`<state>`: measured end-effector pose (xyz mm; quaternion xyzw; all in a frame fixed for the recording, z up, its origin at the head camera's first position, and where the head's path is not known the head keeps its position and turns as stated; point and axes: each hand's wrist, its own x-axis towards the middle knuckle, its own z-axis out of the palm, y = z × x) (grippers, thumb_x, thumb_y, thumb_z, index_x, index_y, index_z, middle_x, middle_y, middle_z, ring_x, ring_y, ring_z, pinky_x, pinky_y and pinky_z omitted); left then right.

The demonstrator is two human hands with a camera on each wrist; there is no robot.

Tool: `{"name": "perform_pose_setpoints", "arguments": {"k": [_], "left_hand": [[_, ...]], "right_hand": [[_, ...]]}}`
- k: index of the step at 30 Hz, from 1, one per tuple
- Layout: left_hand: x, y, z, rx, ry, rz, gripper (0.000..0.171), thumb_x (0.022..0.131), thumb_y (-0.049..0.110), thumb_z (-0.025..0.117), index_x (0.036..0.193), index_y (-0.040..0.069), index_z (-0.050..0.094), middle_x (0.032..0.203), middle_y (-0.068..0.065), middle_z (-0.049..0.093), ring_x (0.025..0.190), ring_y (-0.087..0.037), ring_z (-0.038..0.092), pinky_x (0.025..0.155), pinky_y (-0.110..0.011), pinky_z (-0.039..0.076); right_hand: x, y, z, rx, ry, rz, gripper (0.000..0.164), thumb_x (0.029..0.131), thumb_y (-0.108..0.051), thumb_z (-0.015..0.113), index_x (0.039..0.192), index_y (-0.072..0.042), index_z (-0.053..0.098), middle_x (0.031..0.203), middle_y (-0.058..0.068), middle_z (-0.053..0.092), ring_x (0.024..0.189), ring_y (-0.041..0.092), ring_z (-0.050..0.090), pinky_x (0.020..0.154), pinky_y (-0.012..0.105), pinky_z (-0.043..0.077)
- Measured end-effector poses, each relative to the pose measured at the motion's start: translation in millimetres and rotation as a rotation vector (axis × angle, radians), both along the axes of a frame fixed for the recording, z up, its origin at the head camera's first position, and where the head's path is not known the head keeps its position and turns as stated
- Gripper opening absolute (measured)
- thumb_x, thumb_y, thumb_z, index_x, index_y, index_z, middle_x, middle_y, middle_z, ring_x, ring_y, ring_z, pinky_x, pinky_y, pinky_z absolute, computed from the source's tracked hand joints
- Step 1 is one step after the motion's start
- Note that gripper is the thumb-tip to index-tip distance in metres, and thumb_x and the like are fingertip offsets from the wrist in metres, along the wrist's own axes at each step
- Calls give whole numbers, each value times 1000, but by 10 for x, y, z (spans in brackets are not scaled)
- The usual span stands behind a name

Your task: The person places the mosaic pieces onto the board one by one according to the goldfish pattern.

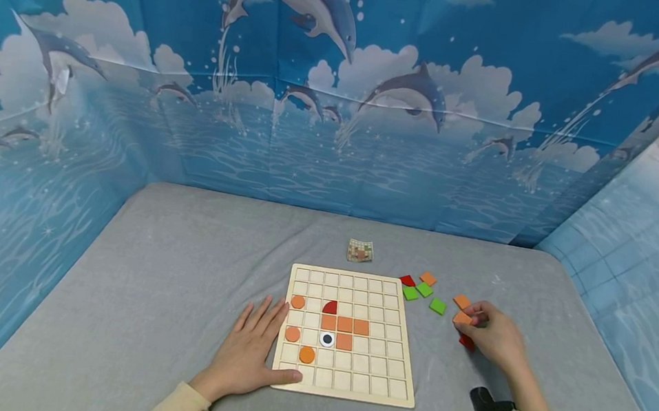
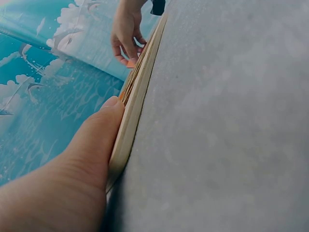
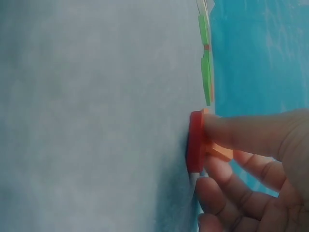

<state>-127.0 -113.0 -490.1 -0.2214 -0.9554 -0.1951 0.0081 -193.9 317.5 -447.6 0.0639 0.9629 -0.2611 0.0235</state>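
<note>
A pale wooden grid board (image 1: 369, 381) lies on the grey cloth. My left hand (image 1: 244, 350) rests at its left side with the fingers straight, the thumb lying over the near left corner. Right of the board, my right hand (image 1: 496, 335) pinches an orange square tile (image 1: 462, 318) between thumb and fingers. Right by those fingertips is a red tile (image 3: 195, 142), partly covered in the head view. Another orange square tile (image 1: 462, 301) lies just beyond the hand. In the left wrist view, the left thumb (image 2: 96, 125) presses along the board's edge.
On the board are several orange squares (image 1: 345, 324), orange discs (image 1: 306, 354), a red quarter-round piece (image 1: 330, 307) and a white disc with a dark centre (image 1: 327, 338). Green tiles (image 1: 438, 306) and other tiles lie to its right. A small patterned card (image 1: 359, 250) lies behind it.
</note>
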Motion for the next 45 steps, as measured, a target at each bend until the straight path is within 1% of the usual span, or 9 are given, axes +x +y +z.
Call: {"name": "perform_pose_setpoints", "arguments": {"k": [8, 14, 18, 21, 26, 30, 36, 40, 45], "left_hand": [[-8, -4, -8, -9, 1, -3, 113, 73, 82, 48, 152, 7, 18, 156, -8, 17, 143, -26, 6, 113, -44, -1], [-8, -7, -5, -11, -3, -4, 114, 73, 83, 47, 152, 7, 17, 157, -8, 16, 143, -26, 5, 113, -43, -2], [-14, -10, -9, -11, 1, -2, 114, 73, 84, 45, 152, 7, 17, 157, -7, 16, 143, -25, 5, 113, -43, -2], [-20, -12, -13, -10, 4, -2, 114, 73, 84, 44, 152, 8, 17, 157, -7, 16, 143, -25, 5, 113, -43, -2], [-25, -14, -6, -10, 2, -4, 114, 73, 85, 43, 152, 8, 16, 157, -7, 15, 143, -25, 4, 113, -43, -1], [-31, -13, -2, -13, -1, -5, 114, 73, 84, 45, 152, 7, 16, 157, -7, 15, 143, -25, 4, 113, -43, -1], [-28, -12, 13, -5, -10, -8, 114, 73, 83, 46, 152, 7, 17, 157, -7, 16, 143, -25, 5, 113, -44, -1], [-27, -13, 17, 2, -15, -10, 113, 73, 83, 47, 152, 7, 17, 157, -8, 16, 143, -25, 5, 113, -45, 0], [-26, -19, 21, 2, -15, -8, 114, 73, 83, 46, 152, 7, 17, 157, -7, 16, 143, -25, 5, 113, -44, 0]], "right_hand": [[6, -18, -18, -14, 30, 5, 27, 84, -20, 73, 98, -2, 58, 83, 9, 58, 70, 22, 52, 52, 30, 39], [29, -71, 9, -42, 87, 53, 21, 84, -16, 73, 91, -2, 60, 78, 6, 58, 66, 20, 50, 52, 30, 40], [42, -132, 40, -106, 127, 99, 20, 83, -15, 75, 90, -3, 60, 76, 5, 57, 61, 18, 50, 47, 28, 41], [55, -187, 77, -176, 123, 132, 24, 84, -21, 75, 90, -3, 60, 76, 5, 57, 60, 18, 51, 45, 26, 42], [84, -306, 138, -253, 77, 182, 33, 83, -35, 75, 91, -6, 61, 80, 4, 59, 65, 19, 54, 51, 29, 44], [114, -436, 158, -355, -3, 212, 35, 81, -38, 75, 93, -7, 62, 83, 6, 60, 70, 25, 56, 57, 28, 45], [153, -655, 164, -514, -112, 269, 33, 82, -32, 75, 97, -5, 63, 84, 9, 63, 76, 31, 58, 62, 31, 49], [176, -772, 160, -563, -138, 296, 32, 82, -27, 76, 98, -3, 64, 84, 9, 63, 75, 29, 59, 62, 30, 49], [190, -892, 165, -603, -150, 363, 28, 83, -20, 75, 100, -1, 63, 84, 10, 64, 74, 29, 61, 63, 30, 50]]}}
